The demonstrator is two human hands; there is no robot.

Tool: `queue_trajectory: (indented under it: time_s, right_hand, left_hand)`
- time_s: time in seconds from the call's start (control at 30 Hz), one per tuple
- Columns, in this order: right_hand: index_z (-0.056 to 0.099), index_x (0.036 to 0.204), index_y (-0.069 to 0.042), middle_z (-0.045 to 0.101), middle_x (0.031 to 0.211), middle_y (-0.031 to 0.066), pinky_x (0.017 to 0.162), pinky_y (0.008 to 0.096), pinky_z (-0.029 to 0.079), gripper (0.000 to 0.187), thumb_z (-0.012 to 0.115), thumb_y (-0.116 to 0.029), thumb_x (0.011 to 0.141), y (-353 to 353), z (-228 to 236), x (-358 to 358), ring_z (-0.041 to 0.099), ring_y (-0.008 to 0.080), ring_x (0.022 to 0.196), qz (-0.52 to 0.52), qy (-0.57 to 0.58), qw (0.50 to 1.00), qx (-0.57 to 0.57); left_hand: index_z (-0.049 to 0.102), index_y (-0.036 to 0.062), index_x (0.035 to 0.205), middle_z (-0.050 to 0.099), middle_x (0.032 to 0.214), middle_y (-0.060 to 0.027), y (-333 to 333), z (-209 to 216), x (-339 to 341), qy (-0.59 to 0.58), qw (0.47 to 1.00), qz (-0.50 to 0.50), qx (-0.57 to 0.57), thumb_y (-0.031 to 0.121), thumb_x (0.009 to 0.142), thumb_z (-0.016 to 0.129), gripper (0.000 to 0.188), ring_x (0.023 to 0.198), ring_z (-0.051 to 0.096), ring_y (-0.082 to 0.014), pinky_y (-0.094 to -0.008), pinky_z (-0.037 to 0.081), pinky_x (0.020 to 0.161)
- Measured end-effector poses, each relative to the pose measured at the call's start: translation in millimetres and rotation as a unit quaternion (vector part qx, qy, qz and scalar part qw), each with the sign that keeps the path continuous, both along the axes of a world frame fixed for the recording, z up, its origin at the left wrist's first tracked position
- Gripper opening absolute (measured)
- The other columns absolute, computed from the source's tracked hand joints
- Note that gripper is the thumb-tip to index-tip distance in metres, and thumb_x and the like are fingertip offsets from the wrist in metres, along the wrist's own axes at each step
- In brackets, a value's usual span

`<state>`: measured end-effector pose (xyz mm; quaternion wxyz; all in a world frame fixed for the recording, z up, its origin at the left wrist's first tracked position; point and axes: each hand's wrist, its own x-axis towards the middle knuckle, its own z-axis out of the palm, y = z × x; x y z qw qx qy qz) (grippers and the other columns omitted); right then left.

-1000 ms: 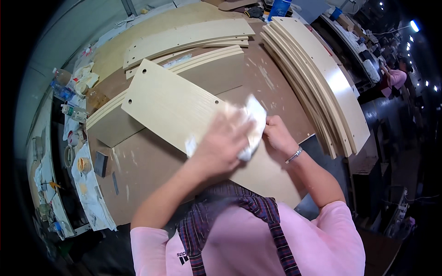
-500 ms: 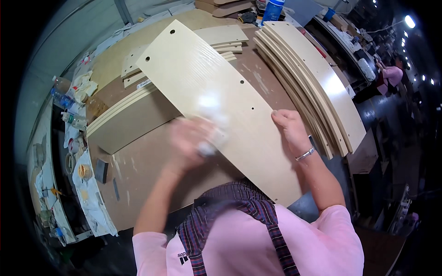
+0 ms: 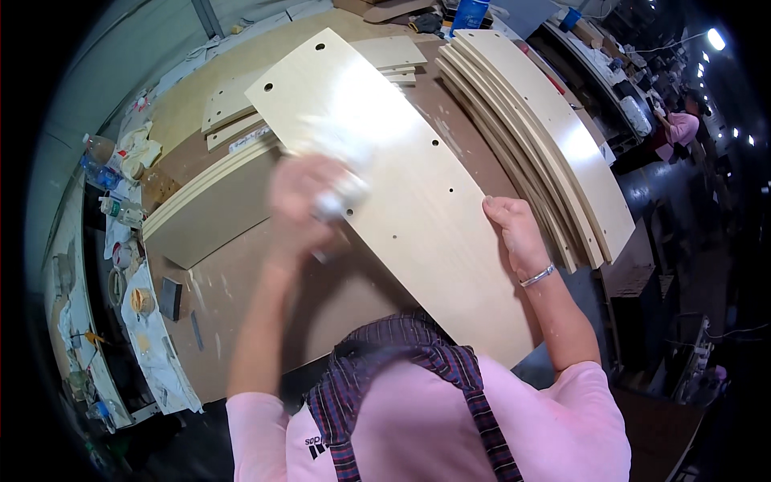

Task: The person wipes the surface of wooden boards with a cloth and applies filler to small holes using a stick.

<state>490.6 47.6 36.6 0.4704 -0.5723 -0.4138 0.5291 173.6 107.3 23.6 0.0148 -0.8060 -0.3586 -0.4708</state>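
A long pale wooden board (image 3: 430, 265) with several dark drilled holes slants across the middle, its near end by my body. My right hand (image 3: 518, 233) is closed on its right edge, thumb on the top face. Over its left edge, my left hand (image 3: 309, 193) is closed on a wadded white cloth (image 3: 341, 145) pressed to the face. Motion smears that hand and the cloth, so the cloth's exact shape is unclear. A bright reflection shows on the board beyond the cloth.
A stack of similar boards (image 3: 554, 136) lies on the right of the brown worktable (image 3: 233, 321). Boards standing on edge (image 3: 209, 201) are at the left. More boards (image 3: 229, 104) lie behind. A dark block (image 3: 171, 298) and bottles (image 3: 120, 210) sit leftward. Another person (image 3: 683, 130) is far right.
My left hand and the cloth have swept away from me along the board, toward its far end. The board has shifted slightly; my right hand still grips its edge.
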Motion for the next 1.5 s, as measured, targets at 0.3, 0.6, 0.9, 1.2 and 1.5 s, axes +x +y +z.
queue_trajectory:
  time_s: [0.3, 0.6, 0.9, 1.2, 1.5]
  right_hand:
    - [0.058, 0.065, -0.007, 0.051, 0.067, -0.0071, 0.062, 0.0228, 0.036, 0.025, 0.06, -0.014, 0.089, -5.1, 33.6, 59.1, 0.043, 0.0041, 0.065, -0.082, -0.01, 0.996, 0.033]
    - [0.062, 0.064, 0.004, 0.057, 0.066, -0.0024, 0.061, 0.0258, 0.039, 0.034, 0.062, -0.018, 0.089, 105.4, 118.6, 243.5, 0.047, 0.0062, 0.061, -0.136, -0.259, 0.95, 0.106]
    - [0.062, 0.065, 0.008, 0.056, 0.064, 0.0024, 0.061, 0.0333, 0.038, 0.04, 0.063, -0.023, 0.09, 188.1, 66.3, 321.3, 0.046, 0.0115, 0.059, -0.169, -0.311, 0.935, 0.028]
    - [0.065, 0.074, 0.012, 0.065, 0.069, 0.0137, 0.065, 0.0342, 0.042, 0.041, 0.063, -0.026, 0.089, 200.6, 37.4, 328.8, 0.054, 0.0154, 0.062, -0.144, -0.299, 0.943, -0.003]
    - [0.067, 0.079, 0.002, 0.063, 0.065, 0.0083, 0.059, 0.0289, 0.045, 0.024, 0.061, -0.02, 0.082, 205.3, 56.8, 241.0, 0.059, 0.0143, 0.059, -0.123, -0.515, 0.836, 0.146]
  left_hand:
    - [0.067, 0.0023, 0.101, 0.068, 0.091, -0.0108, -33.1, -51.1, -95.6, -0.183, 0.904, 0.219, -0.318, 0.0, 0.076, 0.067, 0.025, 0.081, 0.063, -0.0161, -0.0319, 0.05, 0.076]
    - [0.063, -0.0053, 0.108, 0.064, 0.091, -0.0025, -104.9, -99.8, -101.6, -0.299, 0.826, 0.194, -0.436, 0.002, 0.083, 0.064, 0.026, 0.081, 0.058, -0.0088, -0.0235, 0.047, 0.072]
    - [0.065, -0.0027, 0.101, 0.064, 0.083, -0.0026, -107.1, -107.7, -76.2, -0.335, 0.789, 0.184, -0.482, 0.001, 0.082, 0.065, 0.02, 0.072, 0.058, -0.0089, -0.0243, 0.047, 0.064]
    - [0.064, -0.0031, 0.096, 0.064, 0.081, -0.0023, -98.3, -105.9, -69.8, -0.382, 0.756, 0.178, -0.5, 0.009, 0.085, 0.065, 0.016, 0.068, 0.058, -0.0084, -0.0236, 0.046, 0.06]
    - [0.063, -0.0008, 0.085, 0.061, 0.075, -0.0012, -78.4, -100.3, -94.1, -0.423, 0.715, 0.266, -0.489, 0.018, 0.088, 0.062, 0.019, 0.067, 0.056, -0.0094, -0.0281, 0.046, 0.06]
